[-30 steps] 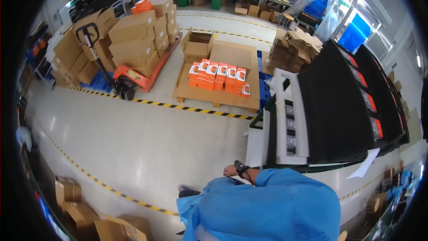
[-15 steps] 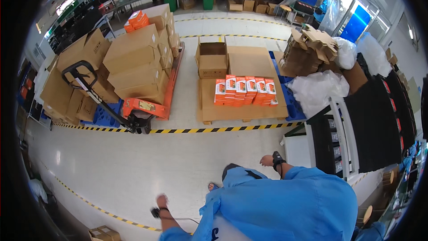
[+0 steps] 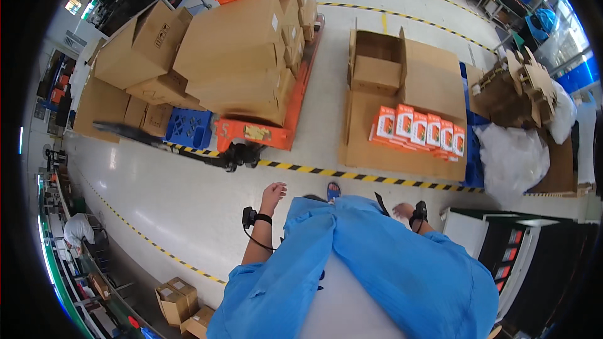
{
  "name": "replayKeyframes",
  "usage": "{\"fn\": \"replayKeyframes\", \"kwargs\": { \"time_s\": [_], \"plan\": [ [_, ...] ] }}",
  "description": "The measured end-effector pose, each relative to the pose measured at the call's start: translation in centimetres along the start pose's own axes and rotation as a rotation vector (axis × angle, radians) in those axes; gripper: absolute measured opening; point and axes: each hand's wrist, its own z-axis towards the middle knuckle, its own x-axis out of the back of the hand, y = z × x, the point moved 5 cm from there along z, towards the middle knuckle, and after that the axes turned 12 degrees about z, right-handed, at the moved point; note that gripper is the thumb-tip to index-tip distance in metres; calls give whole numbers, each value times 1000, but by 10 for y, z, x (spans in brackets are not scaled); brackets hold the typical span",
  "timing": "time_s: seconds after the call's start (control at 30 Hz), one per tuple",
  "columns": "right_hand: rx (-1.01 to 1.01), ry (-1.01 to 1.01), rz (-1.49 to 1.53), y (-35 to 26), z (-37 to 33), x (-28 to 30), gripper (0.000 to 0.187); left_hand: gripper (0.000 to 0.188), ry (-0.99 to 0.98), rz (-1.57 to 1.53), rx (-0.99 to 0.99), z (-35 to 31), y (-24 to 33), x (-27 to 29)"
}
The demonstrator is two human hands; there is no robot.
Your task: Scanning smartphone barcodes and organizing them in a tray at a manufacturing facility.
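My left hand [image 3: 273, 193] hangs in front of me over the pale floor, fingers loosely apart, holding nothing, with a black band and a cable at the wrist. My right hand [image 3: 402, 211] is low by my blue coat, mostly hidden by the sleeve; it looks empty, with a black band on the wrist. Ahead of the left hand stands an orange pallet truck [image 3: 264, 133] loaded with large brown cartons [image 3: 235, 44]. To the right lies a flat cardboard sheet [image 3: 377, 147] carrying a row of orange and white boxes [image 3: 419, 130].
A black-and-yellow floor line [image 3: 352, 174] runs across in front of me. A blue pallet [image 3: 188, 127] and more cartons [image 3: 135, 56] stand at left. A white bag [image 3: 512, 157] and cardboard scraps [image 3: 521, 85] lie at right. A dark rack [image 3: 534, 251] is beside me. A person [image 3: 76, 229] works far left.
The view has swung left and closer to the orange pallet truck and the cartons. My left hand has come up into view in front of me; the dark rack has slid to the right edge.
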Motion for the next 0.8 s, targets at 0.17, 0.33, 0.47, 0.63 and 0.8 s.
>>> {"fn": "replayKeyframes", "kwargs": {
  "time_s": [0.17, 0.33, 0.47, 0.63, 0.8],
  "plan": [
    [179, 324, 178, -267, 80, 78, 29, 23, 79, 6, -16, 125, 92, 26],
    [359, 242, -110, -436, 174, 124, 29, 19, 9, -118, -245, 290, 199, 26],
    [-18, 44, -348, -405, 257, 184, 30, 18, -270, -129, -249, 385, 335, -8],
    [311, 56, -110, -457, 308, 286, 30, 28, -945, 282, -533, 465, 458, -70],
    [223, 241, 684, -673, 289, 360, 32, 30, -994, 470, -527, 607, 513, -89]
  ]
}}
